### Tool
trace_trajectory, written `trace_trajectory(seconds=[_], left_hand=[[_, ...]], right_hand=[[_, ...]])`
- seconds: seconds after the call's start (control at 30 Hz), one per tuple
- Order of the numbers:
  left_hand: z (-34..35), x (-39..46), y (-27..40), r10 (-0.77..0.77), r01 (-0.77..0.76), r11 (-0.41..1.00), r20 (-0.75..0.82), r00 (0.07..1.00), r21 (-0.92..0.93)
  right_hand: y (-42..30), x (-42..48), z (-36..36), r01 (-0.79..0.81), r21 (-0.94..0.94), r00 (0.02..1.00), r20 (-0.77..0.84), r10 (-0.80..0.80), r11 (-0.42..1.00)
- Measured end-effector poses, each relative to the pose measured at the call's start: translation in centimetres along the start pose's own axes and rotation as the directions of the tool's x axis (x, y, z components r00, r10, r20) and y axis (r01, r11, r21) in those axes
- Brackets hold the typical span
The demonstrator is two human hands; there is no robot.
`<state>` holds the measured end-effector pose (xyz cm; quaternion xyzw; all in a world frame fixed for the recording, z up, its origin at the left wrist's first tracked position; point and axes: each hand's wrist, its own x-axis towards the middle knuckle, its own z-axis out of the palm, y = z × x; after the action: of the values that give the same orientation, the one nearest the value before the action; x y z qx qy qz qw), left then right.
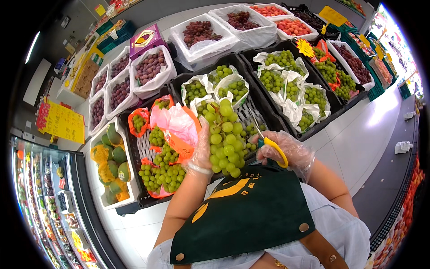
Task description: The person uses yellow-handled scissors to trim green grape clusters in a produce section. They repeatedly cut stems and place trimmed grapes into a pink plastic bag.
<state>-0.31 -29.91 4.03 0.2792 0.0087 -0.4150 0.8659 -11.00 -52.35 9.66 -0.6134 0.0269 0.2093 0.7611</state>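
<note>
A bunch of green grapes hangs upright in front of my apron, its brown stem showing near the top. My left hand, in a clear plastic glove, supports the bunch from the left; some of its fingers are hidden behind the fruit. Against that hand's outer side sits an orange-and-pink paper wrapper; whether the hand touches it is unclear. Scissors with yellow-and-green handles are gripped in my gloved right hand, blades pointing up and away beside the bunch.
Below lie black crates with paper-wrapped green grapes and orange-wrapped grapes. A white foam box of mangoes stands at left, plums behind it. Red grapes fill foam boxes farther back. A glass-fronted chiller borders the left.
</note>
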Motion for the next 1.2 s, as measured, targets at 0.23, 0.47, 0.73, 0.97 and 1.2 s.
trace_trajectory(seconds=[0.23, 0.47, 0.73, 0.97, 1.2], left_hand=[[0.3, 0.4, 0.5, 0.053, -0.049, 0.992, 0.033, 0.998, -0.115], [2.2, 1.2, 0.5, 0.135, -0.129, 0.988, 0.067, 0.989, -0.085], [3.6, 0.3, 2.0, 0.101, -0.092, 0.987, 0.068, 0.993, -0.131], [3.1, 1.5, 1.1, 0.133, -0.132, 0.991, 0.13, 0.983, -0.017], [0.9, 2.3, 0.3, 0.197, -0.194, 0.964, -0.006, 0.98, -0.18]], right_hand=[[1.0, 1.1, 1.4, -0.063, 0.055, 0.982, -0.173, 0.072, 0.996], [0.9, 3.6, 2.4, 0.069, 0.492, 0.992, -0.128, -0.007, 0.868], [2.0, 5.5, 0.5, 0.464, 0.127, 0.884, -0.007, -0.467, 0.877], [-0.6, 4.7, 1.9, 0.166, 0.547, 0.982, -0.015, -0.188, 0.82], [-1.3, 3.6, 0.0, 0.148, 0.235, 0.971, -0.217, -0.096, 0.961]])
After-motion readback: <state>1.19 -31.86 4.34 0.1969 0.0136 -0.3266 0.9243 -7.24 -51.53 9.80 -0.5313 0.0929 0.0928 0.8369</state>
